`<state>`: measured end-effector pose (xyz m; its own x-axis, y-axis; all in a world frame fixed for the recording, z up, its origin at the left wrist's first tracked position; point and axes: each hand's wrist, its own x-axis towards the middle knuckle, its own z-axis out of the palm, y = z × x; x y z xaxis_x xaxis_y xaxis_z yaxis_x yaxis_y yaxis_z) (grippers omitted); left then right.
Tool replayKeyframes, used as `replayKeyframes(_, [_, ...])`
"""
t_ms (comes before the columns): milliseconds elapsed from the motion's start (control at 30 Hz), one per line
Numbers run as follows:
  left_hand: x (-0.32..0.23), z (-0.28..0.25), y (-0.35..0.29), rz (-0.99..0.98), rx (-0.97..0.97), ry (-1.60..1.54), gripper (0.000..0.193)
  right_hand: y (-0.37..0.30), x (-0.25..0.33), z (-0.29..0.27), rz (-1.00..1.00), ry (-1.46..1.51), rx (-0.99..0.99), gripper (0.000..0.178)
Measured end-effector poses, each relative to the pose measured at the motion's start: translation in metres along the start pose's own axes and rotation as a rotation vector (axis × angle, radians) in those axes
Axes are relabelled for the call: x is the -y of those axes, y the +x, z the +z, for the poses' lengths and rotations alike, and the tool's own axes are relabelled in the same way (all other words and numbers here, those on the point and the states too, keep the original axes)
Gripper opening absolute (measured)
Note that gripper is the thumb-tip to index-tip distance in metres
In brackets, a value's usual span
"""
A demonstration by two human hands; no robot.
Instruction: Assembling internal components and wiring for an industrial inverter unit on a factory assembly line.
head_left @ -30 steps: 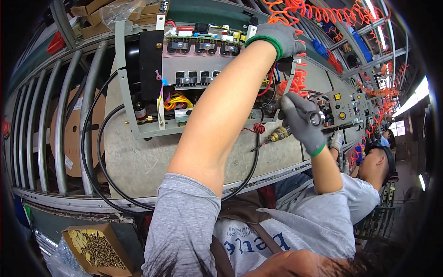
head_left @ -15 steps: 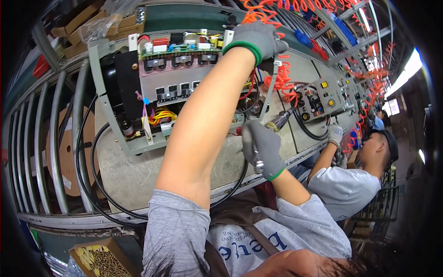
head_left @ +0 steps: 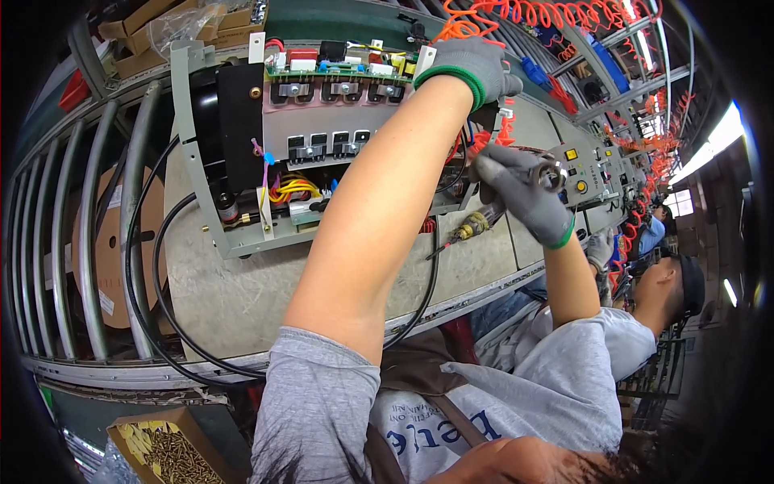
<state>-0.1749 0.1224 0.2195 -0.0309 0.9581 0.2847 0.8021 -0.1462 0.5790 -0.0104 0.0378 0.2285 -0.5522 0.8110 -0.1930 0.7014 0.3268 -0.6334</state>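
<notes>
My left hand [head_left: 468, 64], in a grey glove with a green cuff, is curled at the far right corner of an opened metal-framed electrical unit [head_left: 302, 121]. Most of its fingers, and whatever they grip, are hidden. Lifted to the right of the unit, my gloved right hand [head_left: 528, 198] is closed round a shiny metal tool [head_left: 551, 175] with a ring-shaped end. Below its fingers is a screwdriver-like tool [head_left: 474, 226] with a worn yellowish body, its thin tip over the bench. The unit shows a circuit board [head_left: 343, 73] and yellow and red wires [head_left: 292, 188].
Black cable [head_left: 161, 306] loops off the bench [head_left: 234, 310] at the left, beside metal rollers [head_left: 95, 250]. Orange coiled hoses [head_left: 556, 12] hang overhead. A second unit [head_left: 576, 173] and a co-worker [head_left: 637, 323] are at the right. A box of screws [head_left: 173, 448] sits lower left.
My right hand has moved up and to the right, away from the bench's front, with the metal tool. The screwdriver-like tool's tip now shows. My left hand keeps its place at the unit's corner.
</notes>
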Motion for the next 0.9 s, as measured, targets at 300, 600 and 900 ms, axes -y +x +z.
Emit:
replayKeyframes(300, [0.010,0.013,0.023,-0.007,0.008,0.011,0.062,0.047,0.011,-0.007,0.022,-0.110,0.075,0.026])
replayKeyframes(600, [0.015,-0.018,0.014,0.017,0.121,-0.118,0.058,0.051,0.016,-0.007,-0.066,-0.099,-0.082,0.025])
replayKeyframes(900, [-0.013,-0.006,0.023,-0.203,0.038,0.039,0.051,0.038,-0.012,0.001,-0.104,0.034,-0.101,0.026])
